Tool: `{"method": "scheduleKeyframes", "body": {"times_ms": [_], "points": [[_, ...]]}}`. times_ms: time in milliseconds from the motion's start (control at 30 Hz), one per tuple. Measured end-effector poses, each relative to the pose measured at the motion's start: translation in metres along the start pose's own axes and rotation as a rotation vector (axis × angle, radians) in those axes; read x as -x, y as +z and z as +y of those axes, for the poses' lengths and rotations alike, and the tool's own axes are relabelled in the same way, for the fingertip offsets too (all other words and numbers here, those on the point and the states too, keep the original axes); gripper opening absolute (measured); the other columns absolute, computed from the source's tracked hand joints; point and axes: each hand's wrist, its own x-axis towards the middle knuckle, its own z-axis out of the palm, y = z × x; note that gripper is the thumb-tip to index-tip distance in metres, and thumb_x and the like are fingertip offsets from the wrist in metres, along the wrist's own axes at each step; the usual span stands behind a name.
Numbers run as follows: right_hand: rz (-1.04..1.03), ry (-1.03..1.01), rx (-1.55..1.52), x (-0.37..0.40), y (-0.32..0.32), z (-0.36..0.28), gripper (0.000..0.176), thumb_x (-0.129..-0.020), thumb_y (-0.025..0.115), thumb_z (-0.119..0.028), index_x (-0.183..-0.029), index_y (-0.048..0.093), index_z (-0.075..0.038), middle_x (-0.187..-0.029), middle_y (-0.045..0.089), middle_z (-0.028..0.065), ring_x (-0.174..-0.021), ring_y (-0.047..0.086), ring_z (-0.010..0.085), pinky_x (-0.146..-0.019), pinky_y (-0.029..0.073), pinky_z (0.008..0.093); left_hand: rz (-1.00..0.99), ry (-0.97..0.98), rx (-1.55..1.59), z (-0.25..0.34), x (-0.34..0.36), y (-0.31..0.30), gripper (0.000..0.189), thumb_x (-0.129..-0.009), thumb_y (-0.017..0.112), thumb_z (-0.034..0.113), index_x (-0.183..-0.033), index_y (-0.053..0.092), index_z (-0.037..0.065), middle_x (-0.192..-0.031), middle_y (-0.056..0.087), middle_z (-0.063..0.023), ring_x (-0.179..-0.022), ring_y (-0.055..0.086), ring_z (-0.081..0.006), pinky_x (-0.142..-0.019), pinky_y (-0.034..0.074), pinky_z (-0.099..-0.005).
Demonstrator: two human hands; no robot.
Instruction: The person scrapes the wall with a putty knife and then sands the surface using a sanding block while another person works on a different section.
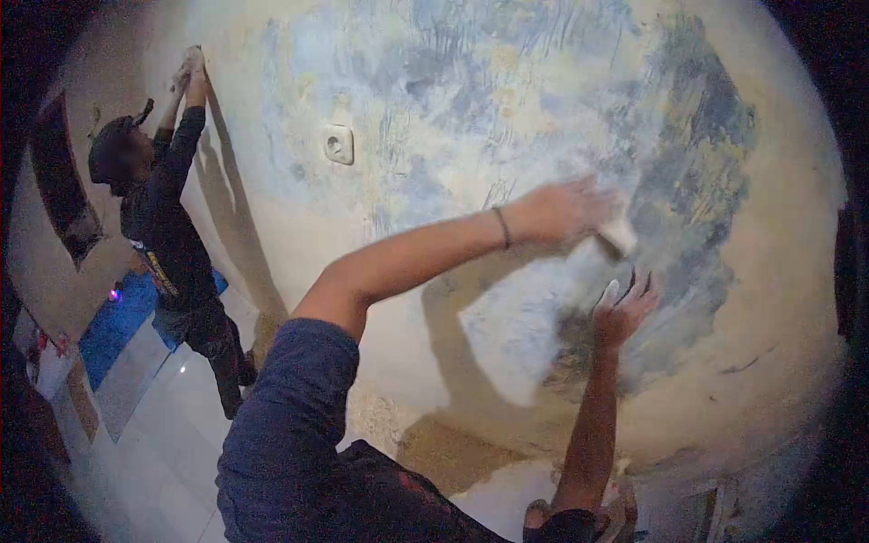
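My left hand [566, 213] reaches across from the left, blurred by motion, its fingers closed on a pale block [618, 237] held against the wall [425, 163]. The wall is mottled with blue, grey and yellowish patches, which the block overlaps. Below and slightly right of it, my right hand [626, 312] is raised toward the wall, fingers spread and thumb apart, holding nothing. Its fingertips are close under the block, over a dark grey-green patch. A dark band circles my left wrist.
A white wall socket [338, 144] sits left of my left forearm. Further left, another person [172, 217] in dark clothes and a cap has raised hands at the wall. Blue material [118, 317] lies on the pale tiled floor [172, 425]. Arm shadows fall across the wall.
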Motion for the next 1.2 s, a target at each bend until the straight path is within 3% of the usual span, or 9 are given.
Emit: {"method": "scheduleKeyframes", "body": {"times_ms": [67,100,267,400,600,667,700,900,1200], "points": [[-0.029,0.199,-0.573,0.013,0.021,0.012,0.057,-0.101,0.061,-0.019,-0.153,0.048,-0.002,-0.146,0.054,0.0235,-0.129,0.056,0.0336,-0.112,0.043,0.0458,-0.281,-0.383,0.531,0.045,0.008,-0.013,0.048,-0.104,0.053,0.019,-0.149,0.054,0.004,-0.150,0.059,-0.0184,-0.139,0.055,-0.0356,-0.119,0.041,-0.0460],[-0.089,0.355,-0.766,0.002,-0.005,-0.014,0.056,-0.102,0.059,-0.020,-0.153,0.046,0.000,-0.142,0.057,0.0212,-0.125,0.058,0.0296,-0.108,0.045,0.0415,-0.278,-0.350,0.556,0.054,0.005,-0.025,0.048,-0.104,0.053,0.019,-0.149,0.054,0.004,-0.150,0.059,-0.0184,-0.139,0.055,-0.0356,-0.119,0.041,-0.0460],[-0.109,0.423,-1.479,-0.057,-0.065,-0.094,0.039,-0.106,0.060,-0.016,-0.138,0.050,0.004,-0.131,0.062,0.0177,-0.115,0.062,0.0234,-0.107,0.048,0.0422,0.089,-0.539,0.917,0.067,-0.009,-0.034,0.038,-0.110,0.052,0.029,-0.133,0.064,0.001,-0.123,0.072,-0.0191,-0.111,0.070,-0.0316,-0.100,0.052,-0.0395],[-0.215,0.547,-1.400,-0.111,-0.074,-0.097,0.033,-0.103,0.062,-0.010,-0.132,0.053,0.004,-0.126,0.067,0.0154,-0.114,0.064,0.0214,-0.105,0.049,0.0387,0.169,-0.650,0.782,0.058,-0.034,-0.081,0.041,-0.105,0.059,0.027,-0.135,0.061,0.000,-0.117,0.071,-0.0189,-0.105,0.069,-0.0291,-0.096,0.053,-0.0403],[0.095,0.269,-0.805,-0.196,-0.072,-0.109,0.041,-0.092,0.069,-0.005,-0.131,0.060,-0.002,-0.114,0.067,0.0174,-0.104,0.067,0.0266,-0.093,0.054,0.0396,0.614,-0.651,-0.010,-0.050,-0.020,-0.118,0.046,-0.099,0.065,0.022,-0.141,0.058,0.005,-0.128,0.068,-0.0129,-0.118,0.063,-0.0267,-0.103,0.049,-0.0398],[0.306,-0.248,-0.202,-0.218,-0.050,-0.108,0.049,-0.089,0.068,-0.007,-0.138,0.062,-0.007,-0.112,0.064,0.0184,-0.105,0.064,0.0339,-0.090,0.054,0.0435,0.587,-0.667,-0.166,-0.092,-0.007,-0.133,0.046,-0.100,0.061,0.025,-0.142,0.058,0.006,-0.134,0.064,-0.0142,-0.128,0.056,-0.0305,-0.112,0.042,-0.0442],[0.123,-0.256,-0.070,-0.223,-0.035,-0.105,0.055,-0.091,0.065,-0.014,-0.145,0.060,-0.012,-0.115,0.063,0.0149,-0.111,0.061,0.0344,-0.091,0.053,0.0448,0.593,-0.647,-0.378,-0.103,-0.004,-0.138,0.046,-0.101,0.059,0.025,-0.142,0.058,0.007,-0.139,0.060,-0.0148,-0.132,0.052,-0.0333,-0.114,0.039,-0.0465],[0.301,-0.528,0.017,-0.228,0.001,-0.090,0.060,-0.092,0.064,-0.014,-0.152,0.055,-0.010,-0.144,0.056,0.0146,-0.128,0.055,0.0392,-0.109,0.039,0.0543,0.533,-0.542,-0.620,-0.126,0.022,-0.138,0.063,-0.092,0.059,0.027,-0.153,0.049,0.016,-0.159,0.043,-0.0135,-0.146,0.038,-0.0362,-0.122,0.028,-0.0512],[0.374,-0.505,-0.104,-0.284,0.009,-0.100,0.057,-0.097,0.063,-0.018,-0.152,0.054,-0.010,-0.165,0.044,0.0113,-0.150,0.041,0.0411,-0.123,0.035,0.0522,0.529,-0.512,-0.609,-0.116,0.017,-0.141,0.057,-0.097,0.055,0.029,-0.151,0.051,0.012,-0.157,0.045,-0.0135,-0.139,0.044,-0.0359,-0.119,0.032,-0.0498]]}}
